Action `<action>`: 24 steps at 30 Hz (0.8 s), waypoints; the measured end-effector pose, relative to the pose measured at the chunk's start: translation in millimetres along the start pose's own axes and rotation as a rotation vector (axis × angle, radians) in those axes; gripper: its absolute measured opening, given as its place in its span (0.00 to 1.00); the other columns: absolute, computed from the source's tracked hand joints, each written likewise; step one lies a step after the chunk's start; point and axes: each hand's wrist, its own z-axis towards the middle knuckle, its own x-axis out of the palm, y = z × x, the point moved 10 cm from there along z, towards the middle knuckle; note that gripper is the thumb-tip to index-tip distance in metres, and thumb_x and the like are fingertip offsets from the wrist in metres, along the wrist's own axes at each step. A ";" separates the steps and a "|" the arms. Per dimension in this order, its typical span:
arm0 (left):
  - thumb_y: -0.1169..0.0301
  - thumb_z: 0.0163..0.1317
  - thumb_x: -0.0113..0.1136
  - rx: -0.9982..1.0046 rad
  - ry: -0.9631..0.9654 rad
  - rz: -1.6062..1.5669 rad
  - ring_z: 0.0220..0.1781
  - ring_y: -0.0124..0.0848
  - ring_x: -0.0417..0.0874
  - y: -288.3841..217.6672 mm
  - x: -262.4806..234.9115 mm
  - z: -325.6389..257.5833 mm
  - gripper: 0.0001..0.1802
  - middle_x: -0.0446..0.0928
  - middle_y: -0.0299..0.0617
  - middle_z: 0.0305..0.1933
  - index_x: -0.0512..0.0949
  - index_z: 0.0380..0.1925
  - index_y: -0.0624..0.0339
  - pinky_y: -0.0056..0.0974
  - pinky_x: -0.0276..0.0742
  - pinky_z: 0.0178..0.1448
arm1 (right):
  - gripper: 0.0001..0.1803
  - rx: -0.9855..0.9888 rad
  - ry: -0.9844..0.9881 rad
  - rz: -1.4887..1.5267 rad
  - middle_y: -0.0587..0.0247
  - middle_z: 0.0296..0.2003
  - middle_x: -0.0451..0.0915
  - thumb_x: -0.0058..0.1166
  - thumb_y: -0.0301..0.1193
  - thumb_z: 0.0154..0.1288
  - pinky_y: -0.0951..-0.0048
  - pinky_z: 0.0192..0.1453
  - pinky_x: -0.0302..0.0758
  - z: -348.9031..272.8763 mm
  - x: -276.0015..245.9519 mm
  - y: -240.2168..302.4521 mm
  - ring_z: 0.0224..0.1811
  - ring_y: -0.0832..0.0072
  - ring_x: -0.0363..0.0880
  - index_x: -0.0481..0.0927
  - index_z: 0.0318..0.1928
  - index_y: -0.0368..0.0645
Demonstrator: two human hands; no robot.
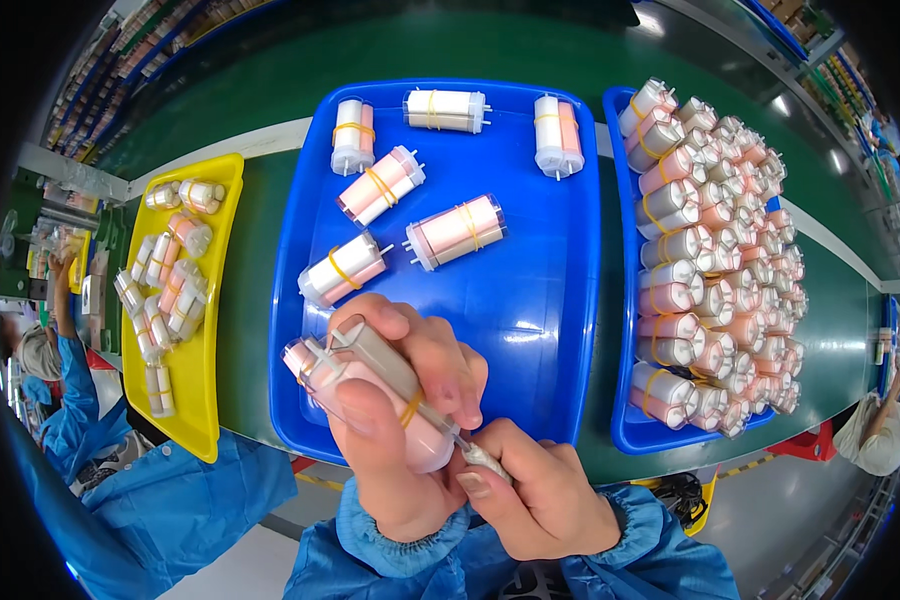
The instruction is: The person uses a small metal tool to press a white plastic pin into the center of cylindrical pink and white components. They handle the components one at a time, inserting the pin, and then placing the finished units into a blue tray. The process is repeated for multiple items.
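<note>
My left hand (pixel 440 365) is wrapped around a twin-barrel cartridge (pixel 384 362), one barrel grey-white and one pink, with a yellow rubber band about it. The cartridge is tilted over the near part of a blue tray (pixel 530 340). At its lower end, my right hand (pixel 545 490) pinches a small whitish, lumpy piece (pixel 485 460) between thumb and forefinger. Where that piece meets the cartridge is partly covered by fingers. Several similar banded cartridges (pixel 457 232) lie spread in the tray beyond my hands.
On the right, a second blue tray (pixel 624 420) is stacked with many banded cartridges (pixel 715 260). A yellow tray (pixel 220 300) on the left carries smaller bundles (pixel 175 285). All rest on a green table (pixel 450 50). People in blue sleeves (pixel 70 380) are at the left edge.
</note>
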 end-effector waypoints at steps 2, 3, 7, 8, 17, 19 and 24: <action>0.46 0.72 0.38 -0.010 -0.043 -0.019 0.23 0.22 0.60 0.4 -2.3 0.2 0.26 0.62 0.33 0.26 0.63 0.46 0.61 0.27 0.56 0.25 | 0.11 0.002 0.008 0.005 0.50 0.23 0.75 0.51 0.28 0.68 0.64 0.22 0.72 -0.3 0.6 0.1 0.21 0.54 0.79 0.71 0.47 0.36; 0.46 0.72 0.38 -0.010 -0.060 -0.022 0.23 0.22 0.60 0.3 -3.3 0.1 0.26 0.62 0.34 0.26 0.63 0.46 0.61 0.27 0.56 0.25 | 0.11 0.017 0.011 0.007 0.50 0.23 0.75 0.51 0.28 0.68 0.64 0.22 0.72 -0.8 0.7 -1.3 0.21 0.54 0.79 0.71 0.47 0.36; 0.45 0.71 0.38 0.005 -0.122 -0.034 0.22 0.23 0.60 -1.1 -7.4 -0.3 0.27 0.63 0.34 0.26 0.65 0.46 0.61 0.27 0.57 0.25 | 0.10 0.051 0.028 0.015 0.50 0.22 0.75 0.50 0.29 0.69 0.65 0.23 0.72 0.2 0.7 -1.4 0.22 0.54 0.79 0.71 0.47 0.37; 0.44 0.71 0.38 0.010 -0.138 -0.037 0.22 0.23 0.60 -1.2 -8.8 -0.4 0.28 0.63 0.35 0.27 0.65 0.46 0.61 0.27 0.57 0.25 | 0.10 0.055 0.032 0.016 0.50 0.22 0.75 0.50 0.29 0.69 0.65 0.23 0.72 0.7 0.6 -0.8 0.22 0.54 0.79 0.71 0.47 0.37; 0.46 0.70 0.44 0.123 0.045 0.100 0.20 0.23 0.61 -7.7 -4.2 2.0 0.26 0.63 0.36 0.27 0.68 0.44 0.61 0.28 0.57 0.23 | 0.10 0.190 0.080 0.202 0.50 0.26 0.75 0.46 0.29 0.72 0.66 0.30 0.73 0.6 9.5 -9.4 0.28 0.53 0.79 0.69 0.48 0.37; 0.47 0.69 0.46 0.103 0.029 0.131 0.20 0.23 0.61 -7.6 -8.0 2.7 0.25 0.63 0.36 0.27 0.68 0.45 0.60 0.28 0.57 0.23 | 0.10 0.243 0.108 0.232 0.52 0.26 0.75 0.44 0.29 0.72 0.66 0.32 0.72 0.8 13.2 -14.5 0.29 0.56 0.78 0.69 0.48 0.37; 0.52 0.68 0.50 0.084 0.033 0.174 0.19 0.22 0.61 -5.0 -7.8 0.2 0.21 0.63 0.36 0.27 0.67 0.46 0.59 0.28 0.57 0.25 | 0.10 0.348 0.142 0.375 0.57 0.26 0.75 0.41 0.32 0.75 0.70 0.34 0.71 -2.5 20.6 -26.0 0.28 0.69 0.75 0.69 0.47 0.38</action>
